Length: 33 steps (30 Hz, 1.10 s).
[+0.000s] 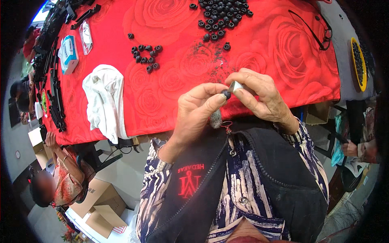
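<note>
Between the thumb and fingers of my left hand (194, 107) is a small round black part (226, 94), like a rubber cap. My right hand (261, 95) pinches a small silvery blade-like piece (235, 86), its edge against or very close to the black part. Both hands meet over the near edge of the red table. Beyond them, dark crumbs (214, 60) are scattered on the cloth. A big heap of similar black caps (221, 18) lies at the far side, and a smaller cluster (144, 56) sits to the left.
The red rose-patterned cloth (170, 77) covers the table. On it lie a white cloth (104, 101), a tissue pack (69, 54), eyeglasses (324, 38) and long black parts (56, 97). A yellow tray (358, 65) stands far right. Another person (67, 174) is at the lower left, near cardboard boxes (101, 202).
</note>
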Each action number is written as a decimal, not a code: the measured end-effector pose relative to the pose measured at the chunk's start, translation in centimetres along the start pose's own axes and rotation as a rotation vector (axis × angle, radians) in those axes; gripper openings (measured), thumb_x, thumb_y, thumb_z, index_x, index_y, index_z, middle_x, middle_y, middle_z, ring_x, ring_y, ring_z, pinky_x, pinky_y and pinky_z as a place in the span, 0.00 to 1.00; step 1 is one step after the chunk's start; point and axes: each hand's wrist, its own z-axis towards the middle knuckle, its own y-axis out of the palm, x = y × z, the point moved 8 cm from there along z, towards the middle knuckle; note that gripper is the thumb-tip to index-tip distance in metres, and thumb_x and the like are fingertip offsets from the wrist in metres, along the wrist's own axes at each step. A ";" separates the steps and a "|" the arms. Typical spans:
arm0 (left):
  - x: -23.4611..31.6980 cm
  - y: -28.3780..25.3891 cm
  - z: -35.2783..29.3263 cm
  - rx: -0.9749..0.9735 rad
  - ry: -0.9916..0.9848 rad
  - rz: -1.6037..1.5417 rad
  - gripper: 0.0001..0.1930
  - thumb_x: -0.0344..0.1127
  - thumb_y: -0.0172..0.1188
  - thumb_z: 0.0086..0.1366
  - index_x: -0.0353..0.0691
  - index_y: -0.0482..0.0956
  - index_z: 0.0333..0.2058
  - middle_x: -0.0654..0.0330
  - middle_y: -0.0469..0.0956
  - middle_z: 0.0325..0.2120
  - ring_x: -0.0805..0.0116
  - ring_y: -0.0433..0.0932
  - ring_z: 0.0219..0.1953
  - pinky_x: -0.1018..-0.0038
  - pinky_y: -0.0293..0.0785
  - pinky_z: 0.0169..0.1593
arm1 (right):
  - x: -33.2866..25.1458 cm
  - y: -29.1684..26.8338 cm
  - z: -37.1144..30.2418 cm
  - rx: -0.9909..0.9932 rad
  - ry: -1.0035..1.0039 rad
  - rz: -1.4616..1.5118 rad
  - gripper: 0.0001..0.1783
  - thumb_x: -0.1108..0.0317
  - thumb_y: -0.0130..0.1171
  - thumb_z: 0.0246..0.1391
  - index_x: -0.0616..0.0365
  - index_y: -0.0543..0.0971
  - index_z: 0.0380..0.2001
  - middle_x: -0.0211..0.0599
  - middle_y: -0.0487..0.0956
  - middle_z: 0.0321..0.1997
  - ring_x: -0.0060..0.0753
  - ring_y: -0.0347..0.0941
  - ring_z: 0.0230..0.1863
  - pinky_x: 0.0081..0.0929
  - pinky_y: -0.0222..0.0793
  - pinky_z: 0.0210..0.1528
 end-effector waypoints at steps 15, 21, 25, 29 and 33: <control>-0.9 0.0 0.3 0.001 -0.078 0.039 0.11 0.27 0.55 0.61 0.30 0.74 0.42 0.62 0.77 0.34 0.80 0.73 0.35 0.84 0.70 0.40 | 0.7 -0.3 0.1 -0.098 -0.039 -0.002 0.08 0.77 0.54 0.46 0.64 0.73 0.33 0.43 0.71 0.25 0.42 0.71 0.25 0.31 0.65 0.25; 0.9 -1.9 0.6 0.134 0.047 -0.023 0.10 0.27 0.56 0.61 0.31 0.75 0.40 0.63 0.77 0.31 0.81 0.73 0.31 0.86 0.69 0.35 | 1.2 1.0 -0.7 -0.288 -0.106 0.021 0.07 0.74 0.55 0.47 0.63 0.72 0.31 0.41 0.71 0.23 0.41 0.70 0.24 0.32 0.65 0.25; 4.4 -5.2 0.1 0.307 0.148 0.193 0.08 0.28 0.57 0.60 0.33 0.76 0.38 0.63 0.77 0.26 0.82 0.69 0.18 0.85 0.65 0.20 | 1.5 -1.9 0.5 -0.130 -0.040 0.055 0.08 0.75 0.55 0.47 0.63 0.73 0.34 0.40 0.70 0.24 0.34 0.68 0.23 0.27 0.62 0.25; 9.4 -9.2 -0.3 0.577 0.342 0.685 0.08 0.28 0.59 0.59 0.33 0.76 0.37 0.65 0.76 0.24 0.83 0.68 0.16 0.86 0.62 0.17 | 3.1 -2.4 0.3 -0.022 0.018 -0.043 0.09 0.75 0.53 0.50 0.64 0.73 0.36 0.38 0.70 0.25 0.30 0.68 0.24 0.24 0.62 0.26; 11.8 -12.2 0.8 0.639 0.517 1.031 0.09 0.27 0.61 0.56 0.33 0.76 0.37 0.65 0.74 0.25 0.81 0.70 0.25 0.83 0.66 0.26 | 3.6 -2.8 0.2 0.101 0.025 -0.125 0.09 0.75 0.53 0.51 0.65 0.73 0.37 0.36 0.71 0.27 0.24 0.67 0.25 0.21 0.61 0.27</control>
